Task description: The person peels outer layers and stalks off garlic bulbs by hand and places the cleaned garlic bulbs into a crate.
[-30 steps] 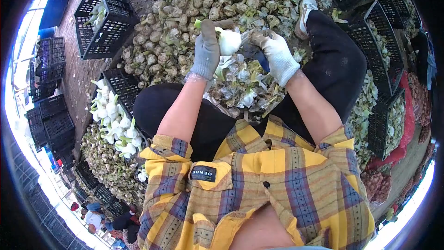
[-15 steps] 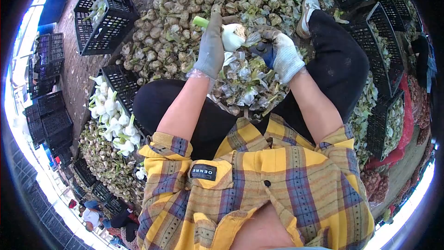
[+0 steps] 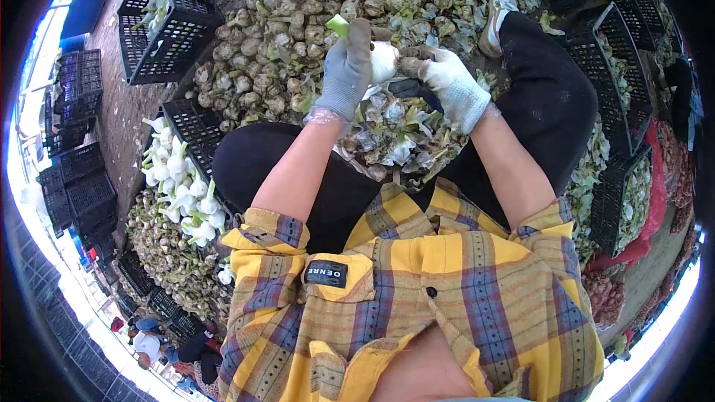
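Note:
In the head view, my left hand (image 3: pixel 345 71), in a grey-and-white glove, is closed around a peeled white garlic bulb (image 3: pixel 383 62). The bulb's cut green stem (image 3: pixel 338 26) sticks out beyond my thumb side. My right hand (image 3: pixel 453 85), in a white glove with soiled fingertips, has its fingers against the bulb's right side. Partly hidden under that palm is a dark blue tool (image 3: pixel 417 91), whose exact kind I cannot make out. Loose garlic skins (image 3: pixel 402 134) lie in a heap below both hands, between my legs.
Unpeeled, soiled garlic bulbs (image 3: pixel 298 37) are piled ahead of me. A black crate by my left knee holds cleaned white garlic (image 3: pixel 179 179). More black crates (image 3: pixel 170 22) stand at the left, and others (image 3: pixel 614 74) at the right. Other people (image 3: pixel 153 346) are at the lower left.
My right fingers have moved in from beside the bulb to touch it. My left hand has turned the bulb and shifted slightly right. The blue tool is now more hidden under my right hand.

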`<state>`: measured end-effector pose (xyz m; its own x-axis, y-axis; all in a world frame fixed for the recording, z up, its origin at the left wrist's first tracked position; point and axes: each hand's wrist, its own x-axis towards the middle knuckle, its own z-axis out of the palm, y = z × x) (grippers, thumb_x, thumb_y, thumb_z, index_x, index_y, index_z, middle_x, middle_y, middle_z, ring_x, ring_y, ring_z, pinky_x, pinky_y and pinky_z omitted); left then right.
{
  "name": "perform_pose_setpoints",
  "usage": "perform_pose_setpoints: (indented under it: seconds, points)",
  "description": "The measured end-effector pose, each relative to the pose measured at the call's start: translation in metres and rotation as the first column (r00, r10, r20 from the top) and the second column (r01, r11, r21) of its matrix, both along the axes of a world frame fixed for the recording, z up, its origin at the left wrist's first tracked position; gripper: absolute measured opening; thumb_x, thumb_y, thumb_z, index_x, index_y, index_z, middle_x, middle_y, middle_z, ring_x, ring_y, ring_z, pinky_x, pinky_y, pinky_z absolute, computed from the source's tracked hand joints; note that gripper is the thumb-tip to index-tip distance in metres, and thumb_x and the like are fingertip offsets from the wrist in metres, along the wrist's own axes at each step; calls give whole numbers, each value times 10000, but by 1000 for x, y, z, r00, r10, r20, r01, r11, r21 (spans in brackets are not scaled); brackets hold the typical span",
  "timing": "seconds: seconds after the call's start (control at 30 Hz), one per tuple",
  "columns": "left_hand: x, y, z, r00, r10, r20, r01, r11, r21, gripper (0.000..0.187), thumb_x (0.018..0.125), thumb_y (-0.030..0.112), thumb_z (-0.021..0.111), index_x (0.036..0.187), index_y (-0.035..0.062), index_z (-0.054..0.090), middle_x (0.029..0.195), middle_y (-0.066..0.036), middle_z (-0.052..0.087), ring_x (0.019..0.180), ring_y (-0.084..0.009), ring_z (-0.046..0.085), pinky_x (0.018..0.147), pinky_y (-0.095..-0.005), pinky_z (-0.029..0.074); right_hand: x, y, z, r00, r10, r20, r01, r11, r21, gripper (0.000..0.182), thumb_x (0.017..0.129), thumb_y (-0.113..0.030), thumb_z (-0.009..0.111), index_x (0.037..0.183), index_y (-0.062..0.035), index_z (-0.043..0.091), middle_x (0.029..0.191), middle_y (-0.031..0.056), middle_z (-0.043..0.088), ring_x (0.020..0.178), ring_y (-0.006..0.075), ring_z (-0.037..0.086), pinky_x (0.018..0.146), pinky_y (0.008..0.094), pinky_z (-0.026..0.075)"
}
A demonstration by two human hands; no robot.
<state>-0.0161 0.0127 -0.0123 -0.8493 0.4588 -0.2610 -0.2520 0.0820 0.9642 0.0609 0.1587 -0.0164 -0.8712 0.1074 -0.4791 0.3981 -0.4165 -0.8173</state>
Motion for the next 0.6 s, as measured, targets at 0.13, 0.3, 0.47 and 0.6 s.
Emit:
perform_pose_setpoints:
  seconds: [0.13,0.3,0.47,0.6]
  points:
    - [0,-2,-5,1000,30,2,-30,999,-15,627,879,599,398,986,17,608,763,-12,567,673,-64,511,607,-213,432,-2,3,1,995,-19,93,35,984,-172,276,820,-167,642,976,57,600,897,84,632,770,126,586,683,253,477]
    - [2,1,-13,991,10,-133,-28,991,-134,612,866,588,434,1021,14,578,847,-43,579,710,-100,541,633,-242,457,2,-7,-2,997,-39,-65,53,972,228,249,821,-184,641,957,21,608,881,106,641,773,131,589,728,266,476]
    - [-1,6,-11,972,146,186,-132,988,-86,506,858,468,498,1034,0,574,873,-77,576,752,-137,557,661,-264,467,2,-1,-5,998,-61,18,47,902,430,239,803,-134,595,976,30,595,864,114,638,794,145,579,740,280,466]
    - [0,8,-6,974,104,201,-116,992,50,356,911,293,430,1013,-21,563,895,-84,592,786,-145,584,702,-263,493,-2,4,-37,980,-198,26,168,887,430,235,813,-143,585,974,28,596,854,109,631,778,161,573,719,297,463]
